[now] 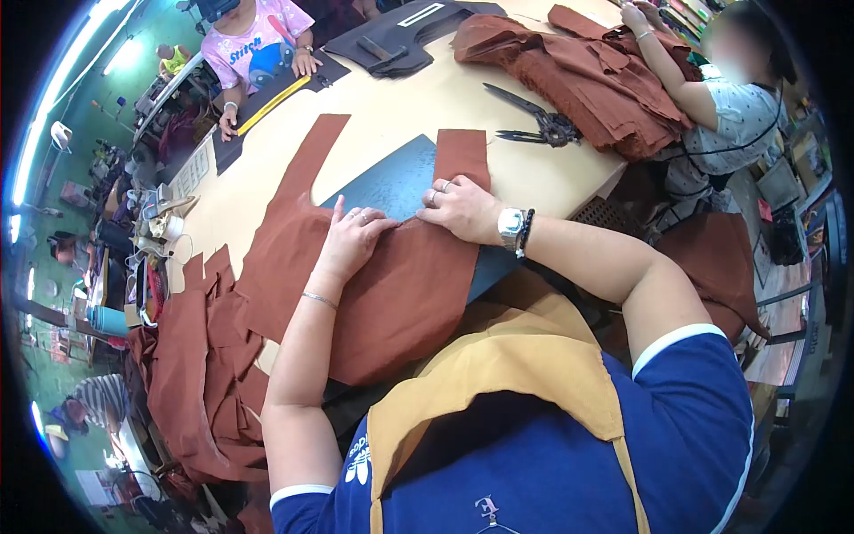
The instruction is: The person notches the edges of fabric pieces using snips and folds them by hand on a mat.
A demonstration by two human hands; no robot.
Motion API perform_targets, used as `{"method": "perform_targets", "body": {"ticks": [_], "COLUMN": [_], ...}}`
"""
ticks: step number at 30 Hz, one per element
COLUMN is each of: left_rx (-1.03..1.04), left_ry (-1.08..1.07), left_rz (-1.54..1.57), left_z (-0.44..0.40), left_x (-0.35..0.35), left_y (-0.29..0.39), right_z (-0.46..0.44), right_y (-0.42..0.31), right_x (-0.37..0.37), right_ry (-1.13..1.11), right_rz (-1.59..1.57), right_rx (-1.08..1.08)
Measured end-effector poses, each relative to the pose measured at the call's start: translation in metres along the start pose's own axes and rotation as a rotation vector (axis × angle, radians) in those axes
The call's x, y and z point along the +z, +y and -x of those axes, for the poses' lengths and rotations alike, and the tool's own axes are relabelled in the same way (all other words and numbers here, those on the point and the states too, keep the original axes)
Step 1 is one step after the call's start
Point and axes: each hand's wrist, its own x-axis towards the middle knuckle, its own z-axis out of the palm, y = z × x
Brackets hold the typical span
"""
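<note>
A rust-brown cut fabric piece (pixel 405 303) with two strap-like arms lies in front of me, partly over a blue board (pixel 382 181) on the table. My left hand (pixel 353 238) pinches the upper edge of this fabric, its thumb raised. Close beside it, my right hand (pixel 463 209) grips the same edge near the base of the right strap, fingers bent and pressed together. A small part of the edge shows between the two hands. What lies under the fingertips is hidden.
Brown fabric pieces (pixel 200 374) pile up at the left. Black scissors (pixel 525 109) lie beyond my right hand, near a larger brown fabric stack (pixel 578 80) handled by a co-worker (pixel 734 125). Another person (pixel 258 44) holds a yellow ruler (pixel 274 105) across the table (pixel 400 98).
</note>
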Motion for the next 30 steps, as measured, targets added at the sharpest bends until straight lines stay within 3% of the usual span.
{"method": "perform_targets", "body": {"ticks": [2, 9, 15, 21, 30], "left_rx": [0.006, 0.006, 0.013, -0.088, -0.142], "left_ry": [0.025, 0.126, 0.141, 0.145, 0.180], "left_rz": [-0.019, -0.044, -0.071, 0.009, 0.043], "left_z": [0.001, 0.007, 0.012, 0.013, 0.012], "left_x": [-0.001, 0.001, 0.003, 0.006, 0.006], "left_y": [0.001, -0.009, -0.031, -0.033, -0.031], "right_z": [-0.005, -0.011, -0.015, -0.019, -0.045], "right_y": [-0.008, -0.023, -0.034, -0.040, -0.047], "right_x": [-0.004, 0.010, 0.002, 0.001, -0.008], "right_ry": [-0.068, 0.008, -0.069, -0.091, -0.266], "right_rz": [0.090, 0.067, 0.012, 0.027, -0.017], "right_rx": [-0.008, 0.000, 0.117, 0.152, 0.206]}}
